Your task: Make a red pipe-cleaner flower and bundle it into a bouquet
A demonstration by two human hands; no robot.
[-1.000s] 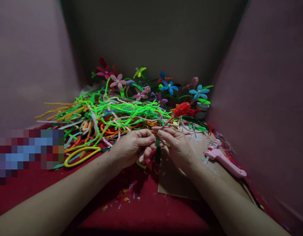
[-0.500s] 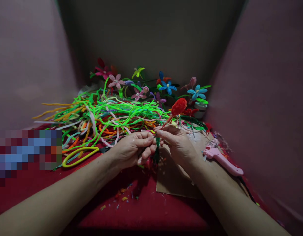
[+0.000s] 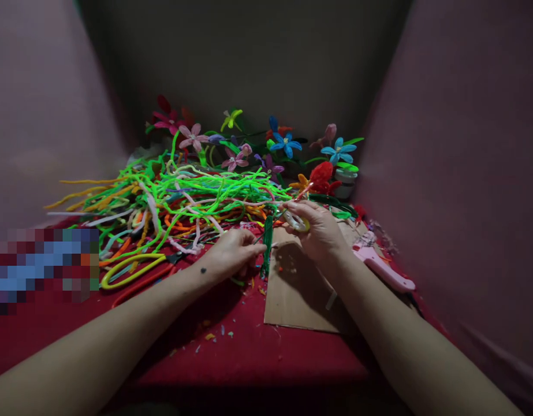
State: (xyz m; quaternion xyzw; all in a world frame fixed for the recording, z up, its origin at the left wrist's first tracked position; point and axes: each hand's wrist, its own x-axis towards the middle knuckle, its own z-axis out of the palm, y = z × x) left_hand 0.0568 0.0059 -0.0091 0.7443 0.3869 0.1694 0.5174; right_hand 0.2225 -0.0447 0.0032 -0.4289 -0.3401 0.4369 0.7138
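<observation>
A red pipe-cleaner flower bud [image 3: 321,173] on a stem leans up and right from the pinched fingers of my right hand [image 3: 320,228]. A pale ring that looks like a roll of tape [image 3: 297,222] sits in the same hand, below the fingers. My left hand [image 3: 235,254] is closed, lower and to the left, pinching a thin dark strand that runs up toward the right hand; whether it is stem or tape I cannot tell. Between the hands, dark green pipe cleaners [image 3: 268,245] lie on the table.
A heap of coloured pipe cleaners [image 3: 205,188] spreads behind my hands, with pipe-cleaner flowers [image 3: 287,144] at the back. Yellow-handled scissors [image 3: 131,268] lie left. Cardboard [image 3: 292,300] and a pink glue gun [image 3: 385,268] are on the right. Scraps dot the red cloth [image 3: 231,364].
My hands were together at the stem; now they are apart, the left lower, the right slightly higher with the bud. The pale ring now shows in my right hand. The view has shifted slightly.
</observation>
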